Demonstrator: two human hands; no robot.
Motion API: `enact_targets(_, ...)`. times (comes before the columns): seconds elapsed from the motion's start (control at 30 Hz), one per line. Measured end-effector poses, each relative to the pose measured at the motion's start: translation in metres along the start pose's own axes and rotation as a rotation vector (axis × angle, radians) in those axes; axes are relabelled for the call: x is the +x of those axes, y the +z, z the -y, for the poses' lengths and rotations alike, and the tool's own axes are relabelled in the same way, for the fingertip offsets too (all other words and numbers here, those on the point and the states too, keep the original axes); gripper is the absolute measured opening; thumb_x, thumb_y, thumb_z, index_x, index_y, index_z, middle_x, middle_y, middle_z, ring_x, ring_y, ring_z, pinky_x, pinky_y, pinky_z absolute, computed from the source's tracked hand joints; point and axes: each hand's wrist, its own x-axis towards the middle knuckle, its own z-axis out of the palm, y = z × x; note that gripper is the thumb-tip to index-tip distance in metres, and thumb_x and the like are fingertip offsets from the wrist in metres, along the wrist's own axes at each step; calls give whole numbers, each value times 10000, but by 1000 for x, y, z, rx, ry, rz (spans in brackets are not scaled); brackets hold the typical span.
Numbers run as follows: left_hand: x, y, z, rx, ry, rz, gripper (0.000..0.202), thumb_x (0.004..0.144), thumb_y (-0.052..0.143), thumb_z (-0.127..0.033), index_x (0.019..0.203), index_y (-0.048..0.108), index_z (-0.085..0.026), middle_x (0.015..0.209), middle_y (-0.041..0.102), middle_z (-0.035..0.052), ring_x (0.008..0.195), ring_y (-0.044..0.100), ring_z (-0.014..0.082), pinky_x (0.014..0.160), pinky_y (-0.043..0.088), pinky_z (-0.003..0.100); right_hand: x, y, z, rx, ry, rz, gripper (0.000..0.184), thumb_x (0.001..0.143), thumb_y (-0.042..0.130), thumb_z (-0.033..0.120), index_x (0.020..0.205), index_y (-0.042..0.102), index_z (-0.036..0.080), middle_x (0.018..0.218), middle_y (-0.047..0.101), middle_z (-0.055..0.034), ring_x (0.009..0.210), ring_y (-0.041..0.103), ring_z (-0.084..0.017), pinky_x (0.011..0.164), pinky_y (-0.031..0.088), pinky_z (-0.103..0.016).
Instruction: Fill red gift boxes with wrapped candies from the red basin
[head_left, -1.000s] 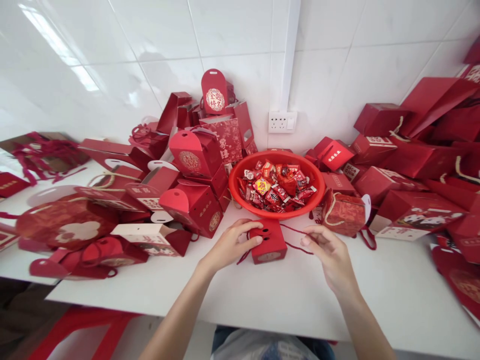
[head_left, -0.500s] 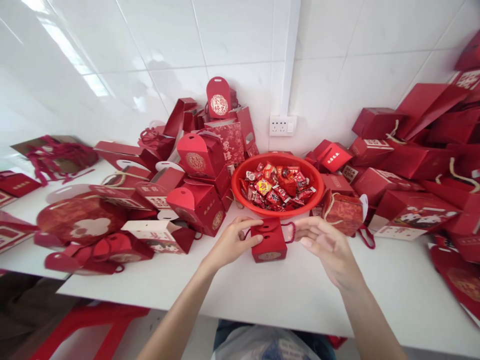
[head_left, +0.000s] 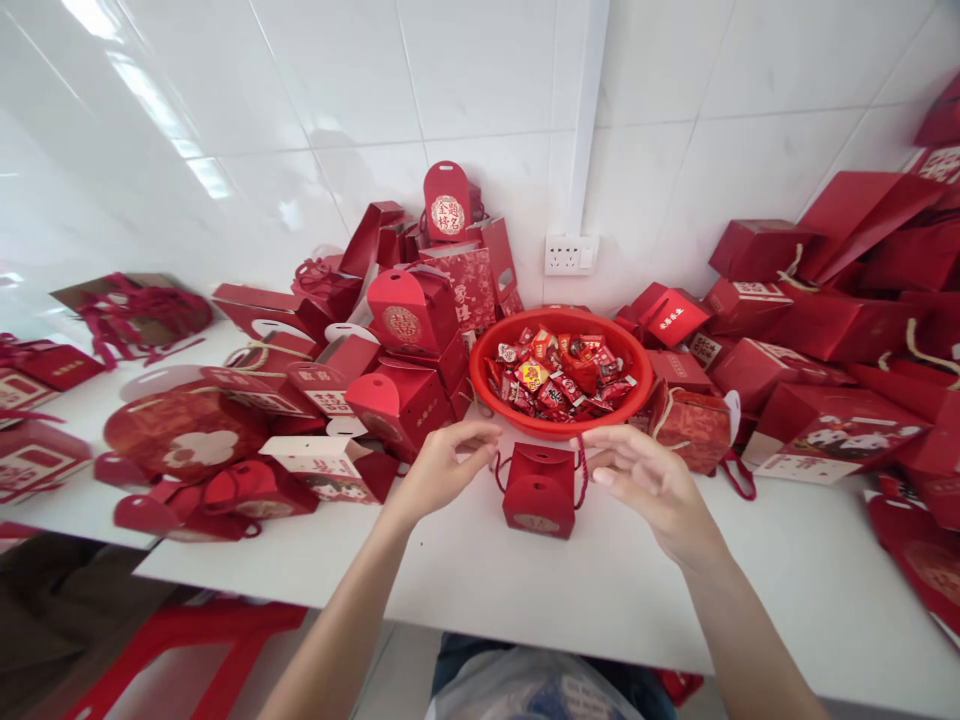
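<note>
A small red gift box [head_left: 538, 490] with a round gold print stands upright on the white table, its top flaps folded inward. A dark red cord handle [head_left: 581, 472] rises from its right side, and another loop of cord stands at its left. My right hand [head_left: 649, 485] has its fingertips at the top of the right cord, with the other fingers loosely curled. At the left cord, my left hand [head_left: 450, 470] is raised off the box, thumb and fingers apart. Whether it touches that cord is hard to see.
Behind the box sits a red basin [head_left: 480, 395] full of wrapped candies [head_left: 555, 375]. Piles of red gift boxes [head_left: 401, 400] crowd the left side, and more boxes [head_left: 832, 430] are heaped at the right. A wall socket [head_left: 570, 255] is above the basin. A red stool [head_left: 195, 640] stands below the table.
My left hand has let go of the box top and moved slightly left. The right cord has swung from sticking outward to standing upright at my right fingertips. The view has shifted slightly.
</note>
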Motion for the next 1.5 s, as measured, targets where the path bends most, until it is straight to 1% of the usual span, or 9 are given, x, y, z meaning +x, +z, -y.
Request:
enact_targets(0.17,-4,15,12,35,-196,182,376,896,518,-478,861,703,-152,816,755,82,754,707,224,735,559,310,-2,-2,-1,8,-18,9,235,848,783,322,1073,734,273,1070,768,-49,871,711,-167,828,589,-309)
enact_targets(0.33,-8,27,26,11,-305,348,436,834,520,-312,1205,674,-142,903,769,69,706,691,190,674,528,276,-2,-3,-1,4,-19,12,223,852,782,322,1065,739,271,1058,771,-53,867,714,-175,815,592,-314)
enact_targets(0.47,-6,30,33,123,-223,307,478,764,540,-222,1207,715,-181,905,759,50,767,668,195,694,497,264,-1,-3,-1,15,-25,17,207,858,774,306,1060,741,272,1061,772,-47,849,710,-162,809,592,-301)
enact_targets(0.6,-2,33,37,193,-185,277,281,733,542,-197,868,788,-184,765,693,52,760,644,220,750,480,299,0,-3,-3,18,-29,11,213,863,768,293,1072,743,260,1072,769,-59,851,714,-169,803,600,-310)
enact_targets(0.67,-1,34,39,176,-175,249,207,707,553,-197,729,758,-178,796,671,68,778,631,226,779,483,315,0,-4,-3,28,-32,7,213,861,771,289,1069,746,258,1074,770,-60,849,716,-169,802,604,-311)
enact_targets(0.87,5,29,39,3,-182,193,108,674,556,-250,630,632,-187,852,684,58,819,630,214,826,514,324,0,-6,-2,53,-31,-7,205,856,778,281,1060,754,269,1071,777,-47,835,715,-159,802,615,-307)
enact_targets(1.0,9,22,33,-269,-257,156,212,763,487,-365,718,584,-182,801,716,76,795,669,212,783,527,330,0,-6,-2,57,-26,-8,201,857,780,291,1055,755,267,1080,779,-53,839,715,-166,819,621,-325)
enact_targets(1.2,6,6,16,-679,-376,70,324,719,737,-346,960,606,-175,570,596,-30,539,535,121,541,377,223,-2,-10,-4,62,-24,4,205,881,764,284,1086,749,289,1097,771,-38,863,713,-161,835,610,-318)
enact_targets(1.5,0,-19,-39,-822,-155,215,277,808,791,-269,1049,704,-162,968,766,94,818,718,195,763,569,308,5,-4,9,32,-29,23,252,883,761,367,1115,738,273,1140,774,-62,905,730,-182,832,600,-322)
